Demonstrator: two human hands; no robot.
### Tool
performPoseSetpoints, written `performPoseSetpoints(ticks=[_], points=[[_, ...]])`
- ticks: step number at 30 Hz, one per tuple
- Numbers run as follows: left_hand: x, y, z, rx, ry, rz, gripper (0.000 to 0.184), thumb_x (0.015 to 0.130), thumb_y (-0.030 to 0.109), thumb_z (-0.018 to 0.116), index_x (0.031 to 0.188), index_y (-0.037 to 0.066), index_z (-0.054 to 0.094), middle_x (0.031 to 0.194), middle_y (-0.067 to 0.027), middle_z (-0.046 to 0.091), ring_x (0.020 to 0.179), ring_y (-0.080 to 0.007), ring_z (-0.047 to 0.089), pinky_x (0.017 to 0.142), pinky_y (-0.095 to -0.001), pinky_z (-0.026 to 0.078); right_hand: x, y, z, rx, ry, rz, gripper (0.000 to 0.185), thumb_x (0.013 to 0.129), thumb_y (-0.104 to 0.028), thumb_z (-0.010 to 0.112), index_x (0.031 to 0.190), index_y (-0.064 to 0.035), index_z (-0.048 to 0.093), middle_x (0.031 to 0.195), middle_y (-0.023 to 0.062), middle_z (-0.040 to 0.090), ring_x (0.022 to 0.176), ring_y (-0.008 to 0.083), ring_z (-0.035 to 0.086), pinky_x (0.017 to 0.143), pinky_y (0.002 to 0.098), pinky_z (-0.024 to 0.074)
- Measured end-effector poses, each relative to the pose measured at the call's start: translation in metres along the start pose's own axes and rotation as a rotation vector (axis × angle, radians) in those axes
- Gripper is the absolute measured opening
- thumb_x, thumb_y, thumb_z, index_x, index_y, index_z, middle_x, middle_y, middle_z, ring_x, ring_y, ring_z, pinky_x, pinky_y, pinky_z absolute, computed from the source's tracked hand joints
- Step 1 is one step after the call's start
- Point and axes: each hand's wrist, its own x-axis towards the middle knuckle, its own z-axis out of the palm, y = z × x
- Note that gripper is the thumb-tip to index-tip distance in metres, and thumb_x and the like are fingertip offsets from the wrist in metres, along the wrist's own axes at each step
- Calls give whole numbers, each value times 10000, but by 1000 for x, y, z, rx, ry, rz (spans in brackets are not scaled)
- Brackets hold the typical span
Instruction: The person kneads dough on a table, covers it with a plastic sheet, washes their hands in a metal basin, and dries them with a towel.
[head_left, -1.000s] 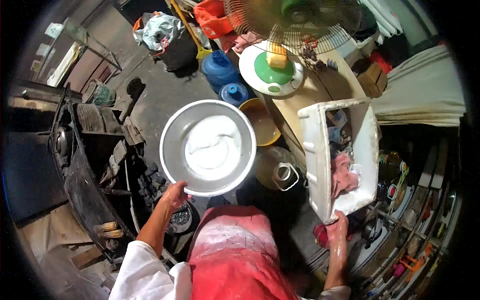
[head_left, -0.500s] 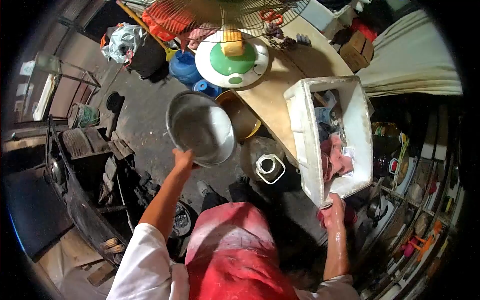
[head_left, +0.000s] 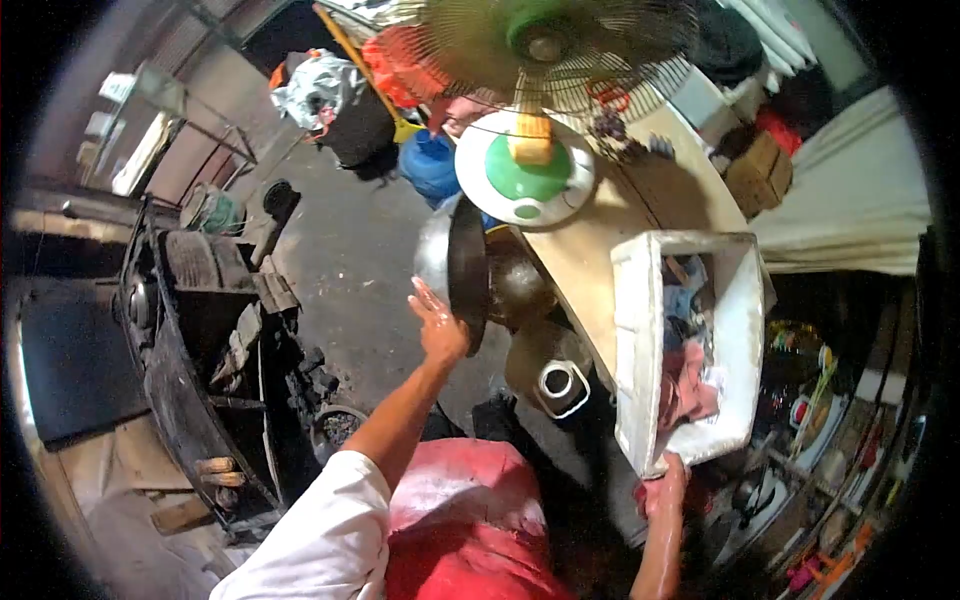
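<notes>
My left hand (head_left: 440, 325) holds a grey metal basin (head_left: 434, 262) by its near side, the fingers stretched along the outer wall. The basin is tipped on its side, its mouth facing right toward a bucket of brownish liquid (head_left: 520, 285). A translucent plastic jug (head_left: 528, 362) with an open neck stands close by on the floor. At the right, my right hand (head_left: 663, 485) grips the near corner of a white foam box (head_left: 640, 400). Pink and blue cloths (head_left: 688, 385) lie inside that box; the right thumb's far side is hidden.
A fan (head_left: 545, 45) stands over a green-and-white base (head_left: 530, 178) beside the wooden tabletop (head_left: 575, 240). A blue water bottle (head_left: 430, 165) is behind the basin. A dark metal stove-like frame (head_left: 180, 370) occupies the left, and cluttered shelves (head_left: 800, 470) the right.
The basin has turned from mouth-up to on its side, tipping rightward with my left hand. My right hand stays on the foam box. The whole view has shifted.
</notes>
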Motion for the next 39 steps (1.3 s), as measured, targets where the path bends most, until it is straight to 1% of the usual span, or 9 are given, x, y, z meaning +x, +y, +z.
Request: performPoseSetpoints(ticks=[6,10,11,13,19,21,27,32,39], points=[[-3,16,-4,-221,-32,-117,971,785,80,584,1437,-163,-94,1545,-317,-15,1351,-556,233,995,-468,476,6,0,-5,4,-22,-38,406,809,-152,585,1193,-25,551,1146,114,613,1021,277,622,854,433,528],[-5,21,-11,-1123,-202,-643,987,818,76,540,1533,180,-132,1492,-348,156,981,-521,600,934,-541,489,4,-2,-5,-14,-76,-45,442,810,-173,594,1226,-33,537,1174,108,602,1044,276,612,839,422,521],[-11,13,-6,-1132,-190,-649,987,818,76,540,1533,180,-132,1492,-348,156,981,-521,600,934,-541,489,3,1,-8,-25,-87,-48,442,810,-173,594,1226,-33,537,1174,108,602,1044,276,612,839,422,521],[-9,14,-15,-204,-179,-378,1003,812,66,534,1530,240,-145,1502,-316,168,1010,-503,597,927,-549,491,8,-4,-7,-20,-118,-18,478,810,-186,602,1254,-31,515,1209,110,583,1080,276,595,852,425,511],[-43,-51,-31,-1131,48,-569,795,833,49,525,1516,58,118,1436,-280,334,1033,-395,641,746,-509,599,-4,-6,3,18,-160,-88,512,801,-172,618,1280,-32,502,1231,111,574,1094,285,587,880,441,513],[-66,-84,-61,-1413,-369,-808,614,877,46,498,1446,73,268,1275,-201,541,991,-332,659,783,-446,605,-4,-8,7,93,-198,-82,485,808,-162,611,1266,-33,516,1232,111,579,1078,271,597,852,425,525],[-128,-157,-82,-1465,-216,-803,442,865,101,505,1286,-23,455,1107,-188,636,898,-305,685,628,-453,624,-10,-5,48,-141,-192,-64,594,891,-530,586,1349,-170,473,1337,52,517,1188,223,498,942,472,444],[-169,-222,-130,-1524,-164,-819,439,871,148,570,1257,-43,484,1055,-178,655,869,-283,689,621,-401,609,-24,19,75,-61,-90,-141,1046,727,-851,512,1503,-204,244,1497,62,309,1297,305,400,1073,476,327],[-216,-338,-210,-1878,225,-795,332,894,121,588,1192,-7,520,1090,-172,613,1006,-257,636,856,-388,567,-54,83,71,-465,-175,-51,1019,810,-829,409,1506,-111,211,1350,180,473,1194,361,523,992,496,425]])
